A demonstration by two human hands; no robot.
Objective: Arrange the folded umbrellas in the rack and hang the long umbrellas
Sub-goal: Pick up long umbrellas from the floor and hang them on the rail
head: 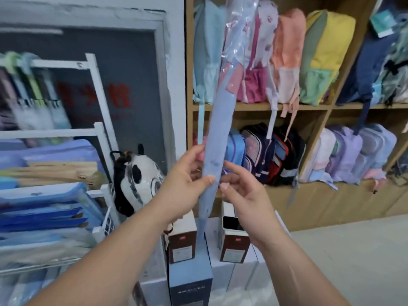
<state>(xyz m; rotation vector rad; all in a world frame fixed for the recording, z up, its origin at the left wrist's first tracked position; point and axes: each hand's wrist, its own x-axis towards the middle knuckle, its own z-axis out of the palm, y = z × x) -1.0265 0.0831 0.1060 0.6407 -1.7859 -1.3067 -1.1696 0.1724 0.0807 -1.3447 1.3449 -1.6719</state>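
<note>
My left hand [185,186] grips the long blue umbrella [215,140] upright before the backpack shelf [309,106]. My right hand [242,193] is loose beside it. Held low like this, it could tip into the shelf.

**Free room and obstructions.** Centre: the long umbrella [217,129], tilted and gripped by the left hand [183,184], rises in front of the wooden shelf [309,106] and splits the near space in two. Left: a white rack [97,89]. Hanging umbrellas [33,89] crowd the left part of its top rail, while the right stretch up to the post is bare. Low down, a panda backpack [136,177] fills the gap between rack and shelf; above it is open space before the grey panel [132,74]. Far right: the visible shelf compartments are packed with backpacks [287,58], with straps dangling over the lower row. Near: boxes [183,241] stand under the hands; bare floor [353,250] lies open at right.
</note>
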